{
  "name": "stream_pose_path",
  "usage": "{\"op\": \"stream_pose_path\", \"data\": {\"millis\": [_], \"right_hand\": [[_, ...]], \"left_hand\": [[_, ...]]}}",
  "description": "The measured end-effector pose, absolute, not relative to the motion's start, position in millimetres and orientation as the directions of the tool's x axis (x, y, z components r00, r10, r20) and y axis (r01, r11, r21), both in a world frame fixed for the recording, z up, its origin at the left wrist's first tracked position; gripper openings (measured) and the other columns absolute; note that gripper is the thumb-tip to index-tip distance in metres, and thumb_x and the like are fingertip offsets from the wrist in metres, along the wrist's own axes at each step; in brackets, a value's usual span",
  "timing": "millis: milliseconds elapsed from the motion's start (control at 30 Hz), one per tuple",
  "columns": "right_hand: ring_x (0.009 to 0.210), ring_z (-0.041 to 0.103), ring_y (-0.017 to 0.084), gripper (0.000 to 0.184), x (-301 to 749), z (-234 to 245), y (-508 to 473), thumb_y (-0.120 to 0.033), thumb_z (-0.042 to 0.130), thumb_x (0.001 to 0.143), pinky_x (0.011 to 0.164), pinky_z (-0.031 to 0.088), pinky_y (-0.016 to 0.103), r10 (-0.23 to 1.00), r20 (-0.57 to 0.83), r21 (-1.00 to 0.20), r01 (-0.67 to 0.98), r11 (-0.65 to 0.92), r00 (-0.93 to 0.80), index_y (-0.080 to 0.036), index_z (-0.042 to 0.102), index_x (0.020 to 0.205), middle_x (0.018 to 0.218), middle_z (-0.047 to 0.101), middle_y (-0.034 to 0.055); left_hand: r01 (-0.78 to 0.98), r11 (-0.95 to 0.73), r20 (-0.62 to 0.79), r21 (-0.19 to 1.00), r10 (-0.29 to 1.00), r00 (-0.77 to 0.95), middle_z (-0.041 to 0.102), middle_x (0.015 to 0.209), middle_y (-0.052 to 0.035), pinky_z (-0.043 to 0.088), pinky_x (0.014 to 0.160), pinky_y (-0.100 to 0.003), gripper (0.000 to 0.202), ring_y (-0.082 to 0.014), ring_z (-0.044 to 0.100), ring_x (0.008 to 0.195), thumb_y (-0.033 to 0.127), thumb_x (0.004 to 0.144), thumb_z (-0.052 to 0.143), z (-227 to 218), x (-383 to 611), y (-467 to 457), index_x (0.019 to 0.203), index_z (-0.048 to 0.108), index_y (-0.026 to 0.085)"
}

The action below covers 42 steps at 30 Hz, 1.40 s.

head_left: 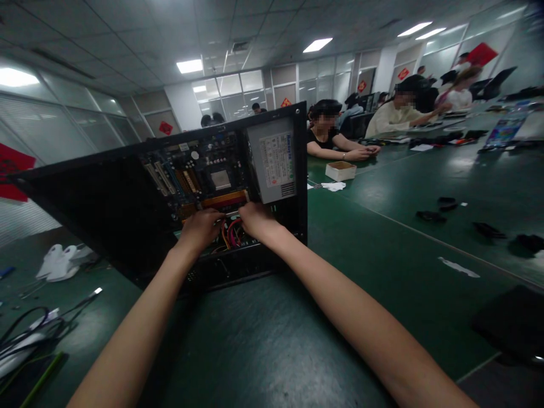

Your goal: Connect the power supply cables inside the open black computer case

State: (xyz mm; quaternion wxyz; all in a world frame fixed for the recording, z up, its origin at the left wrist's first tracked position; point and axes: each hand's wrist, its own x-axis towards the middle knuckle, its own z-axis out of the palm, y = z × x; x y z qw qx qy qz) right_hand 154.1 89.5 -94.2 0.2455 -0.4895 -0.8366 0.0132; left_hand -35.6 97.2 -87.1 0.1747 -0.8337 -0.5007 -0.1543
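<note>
An open black computer case (89, 209) stands tilted on the green table, its inside facing me. The dark motherboard (199, 161) is mounted in it, with a square metal processor (220, 180) and orange and red memory slots (225, 199). My left hand (200, 229) and my right hand (257, 220) reach in just below these slots, fingers curled and pinching. Between them shows a thin, light-edged strip that looks like a RAM stick (232, 214); its ends are covered by my fingers. Red, yellow and purple cables (232, 233) hang below. A grey power supply (271, 158) sits at upper right.
On the left lie tangled cables (46, 331) and white gloves (59, 263). A small open box (340, 170) stands beyond the case, near a seated person (329, 136). Several dark items (488, 229) and a white scrap (459, 267) are on the right.
</note>
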Motion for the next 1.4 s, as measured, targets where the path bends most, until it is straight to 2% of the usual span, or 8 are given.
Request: {"op": "stream_pose_path", "data": {"millis": [100,267,500,800,933,1100,1300,1400], "right_hand": [[0.101,0.069,0.035,0.026,153.5,-91.4,85.1,-0.013,0.058,0.088,0.085,0.055,0.04,0.853,0.352,-0.166,0.871,0.463,-0.386,-0.007,0.074,0.107,0.107,0.071,0.0247],[0.101,0.07,0.033,0.027,153.6,-90.0,82.5,-0.016,0.057,0.09,0.085,0.055,0.038,0.855,0.343,-0.122,0.885,0.45,-0.388,-0.008,0.074,0.109,0.106,0.072,0.0226],[0.1,0.07,0.031,0.026,154.7,-94.4,85.0,-0.021,0.058,0.09,0.086,0.053,0.036,0.843,0.362,-0.096,0.883,0.459,-0.398,-0.009,0.074,0.107,0.107,0.072,0.021],[0.103,0.067,0.029,0.029,155.3,-91.8,81.6,-0.025,0.053,0.095,0.085,0.051,0.035,0.849,0.315,-0.101,0.874,0.475,-0.424,-0.011,0.072,0.111,0.111,0.071,0.0188],[0.108,0.063,0.028,0.031,155.2,-95.5,85.4,-0.025,0.051,0.096,0.088,0.049,0.034,0.824,0.353,-0.108,0.855,0.507,-0.444,-0.013,0.07,0.116,0.118,0.067,0.0168],[0.112,0.058,0.027,0.029,157.3,-100.6,87.6,-0.027,0.053,0.095,0.089,0.047,0.034,0.805,0.399,-0.097,0.853,0.512,-0.438,-0.013,0.071,0.112,0.123,0.06,0.0165],[0.105,0.057,0.024,0.026,157.0,-105.5,89.8,-0.028,0.051,0.095,0.086,0.045,0.033,0.755,0.465,-0.082,0.827,0.556,-0.462,-0.018,0.07,0.111,0.117,0.058,0.0123],[0.104,0.055,0.023,0.026,157.8,-105.3,88.6,-0.025,0.047,0.097,0.083,0.044,0.031,0.744,0.491,-0.073,0.83,0.553,-0.453,-0.019,0.07,0.106,0.113,0.058,0.0107]], "left_hand": [[0.903,-0.418,0.407,-0.104,0.81,0.422,0.073,0.114,-0.0089,0.052,0.081,-0.036,0.031,-0.0296,0.068,0.104,0.026,0.089,0.055,-88.3,-36.5,98.0,0.112,0.075,0.022],[0.927,-0.355,0.376,-0.122,0.848,0.374,0.073,0.116,-0.0057,0.051,0.081,-0.032,0.031,-0.027,0.068,0.105,0.024,0.089,0.057,-90.5,-34.6,102.0,0.115,0.075,0.026],[0.93,-0.327,0.388,-0.17,0.845,0.368,0.073,0.116,-0.0015,0.049,0.077,-0.032,0.03,-0.0269,0.067,0.104,0.026,0.09,0.058,-93.0,-36.2,104.7,0.114,0.075,0.03],[0.949,-0.276,0.426,-0.151,0.848,0.315,0.074,0.114,-0.0049,0.048,0.074,-0.035,0.029,-0.0305,0.068,0.102,0.031,0.089,0.058,-91.6,-31.6,103.7,0.111,0.075,0.028],[0.96,-0.252,0.411,-0.123,0.867,0.281,0.074,0.113,-0.0061,0.047,0.077,-0.037,0.03,-0.033,0.068,0.103,0.032,0.088,0.058,-88.8,-30.1,103.5,0.112,0.076,0.03],[0.974,-0.2,0.405,-0.107,0.886,0.226,0.076,0.109,-0.0082,0.047,0.077,-0.039,0.03,-0.0351,0.069,0.1,0.035,0.087,0.06,-86.6,-28.3,104.0,0.112,0.076,0.032],[0.973,-0.202,0.393,-0.113,0.89,0.231,0.076,0.106,-0.0109,0.047,0.076,-0.039,0.03,-0.0344,0.069,0.097,0.037,0.089,0.057,-85.6,-23.8,100.0,0.11,0.077,0.029],[0.972,-0.222,0.406,-0.072,0.884,0.232,0.076,0.106,-0.0104,0.047,0.076,-0.037,0.03,-0.0332,0.069,0.098,0.037,0.088,0.058,-87.0,-23.2,94.8,0.11,0.076,0.027]]}}
